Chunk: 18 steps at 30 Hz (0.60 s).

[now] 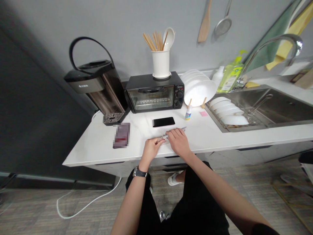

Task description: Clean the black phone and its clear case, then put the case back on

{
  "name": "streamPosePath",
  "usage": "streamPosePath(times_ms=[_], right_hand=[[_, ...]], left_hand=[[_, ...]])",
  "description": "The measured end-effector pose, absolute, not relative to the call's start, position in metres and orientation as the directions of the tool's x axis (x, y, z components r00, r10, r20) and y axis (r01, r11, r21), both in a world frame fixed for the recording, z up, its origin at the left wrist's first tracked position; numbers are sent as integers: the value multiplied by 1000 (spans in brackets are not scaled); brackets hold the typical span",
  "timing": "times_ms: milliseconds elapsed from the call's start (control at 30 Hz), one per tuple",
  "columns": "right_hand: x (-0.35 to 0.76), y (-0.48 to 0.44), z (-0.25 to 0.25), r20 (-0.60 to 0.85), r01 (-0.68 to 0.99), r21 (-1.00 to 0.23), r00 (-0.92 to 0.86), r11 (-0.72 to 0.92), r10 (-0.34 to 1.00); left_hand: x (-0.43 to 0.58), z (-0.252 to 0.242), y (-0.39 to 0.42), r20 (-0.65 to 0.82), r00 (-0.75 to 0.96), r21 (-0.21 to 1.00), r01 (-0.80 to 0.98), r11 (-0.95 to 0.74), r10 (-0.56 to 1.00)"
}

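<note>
On the white countertop near its front edge, both hands meet at a thin pale-grey flat thing (pixel 184 129) whose kind I cannot make out. The fingers of my left hand (pixel 151 147) are pinched at its near left end. My right hand (pixel 178 141) lies over it with curled fingers, and a narrow tip shows past the knuckles. Just beyond the hands lies a phone (pixel 163 122) with its dark screen up. A small white bottle with a blue and yellow label (pixel 188 113) stands to the right of the phone, near a pink slip (pixel 203 114).
Behind the phone stands a toaster oven (pixel 151 96) bearing a white utensil holder (pixel 160 63). A water dispenser (pixel 105 88) and a pixelated purple item (pixel 122 135) are on the left. To the right are white plates (pixel 200 93) and a sink (pixel 288 102) with bowls (pixel 234 120).
</note>
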State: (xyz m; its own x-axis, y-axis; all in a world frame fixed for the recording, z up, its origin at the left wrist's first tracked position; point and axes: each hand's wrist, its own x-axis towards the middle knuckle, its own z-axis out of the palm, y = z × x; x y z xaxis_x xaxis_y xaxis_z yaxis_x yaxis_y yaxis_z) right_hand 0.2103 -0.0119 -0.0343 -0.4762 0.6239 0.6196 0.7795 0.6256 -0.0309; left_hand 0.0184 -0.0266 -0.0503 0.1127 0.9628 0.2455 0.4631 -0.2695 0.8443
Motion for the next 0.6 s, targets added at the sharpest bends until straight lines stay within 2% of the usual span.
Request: streamPosePath(times_ms=[167,367,467,600], right_hand=[[206,-18,-33,625,762,-53,-479,646,617],[203,-11,-33,601,646,62,-632,761,489],[218,-3,-32,583,652,98,-650,752,487],[252,2,-30,599,727,97,-588,680,544]], left_hand=[[16,-50,-26,256,136,833,471,-290,957],[11,-51,-24,256,107,785,557,-271,961],[12,-52,-24,245,116,822,502,-270,962],[15,-51,-25,220,142,874,412,-260,965]])
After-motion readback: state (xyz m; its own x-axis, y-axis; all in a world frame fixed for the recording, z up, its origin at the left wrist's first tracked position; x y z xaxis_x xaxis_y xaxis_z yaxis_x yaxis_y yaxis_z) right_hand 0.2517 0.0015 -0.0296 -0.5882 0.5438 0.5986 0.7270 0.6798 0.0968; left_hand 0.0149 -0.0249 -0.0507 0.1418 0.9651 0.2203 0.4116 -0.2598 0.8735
